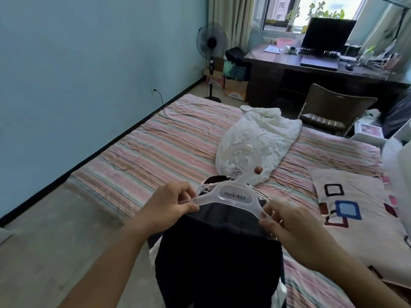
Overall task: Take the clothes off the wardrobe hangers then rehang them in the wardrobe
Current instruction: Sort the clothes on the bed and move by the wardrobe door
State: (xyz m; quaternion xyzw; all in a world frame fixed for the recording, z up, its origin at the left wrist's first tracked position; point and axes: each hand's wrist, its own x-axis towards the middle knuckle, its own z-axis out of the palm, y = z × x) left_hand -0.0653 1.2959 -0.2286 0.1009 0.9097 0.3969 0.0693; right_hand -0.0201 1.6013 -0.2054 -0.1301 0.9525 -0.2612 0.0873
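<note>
A translucent white plastic hanger point(235, 195) with a round hook is held over the near edge of the bed. A dark navy garment point(219, 258) hangs from it toward me. My left hand point(171, 204) pinches the hanger's left arm at the garment's top edge. My right hand point(287, 221) pinches the hanger's right arm at the same edge. A crumpled white garment point(264, 138) lies on the bed beyond the hanger. The wardrobe is out of sight.
The bed has a pink striped sheet point(155, 147) and a patterned quilt point(355, 210) at the right. A standing fan point(212, 44), a dark desk point(311, 67) with a laptop and a brown chair point(333, 110) stand beyond it. Bare floor runs along the blue wall at left.
</note>
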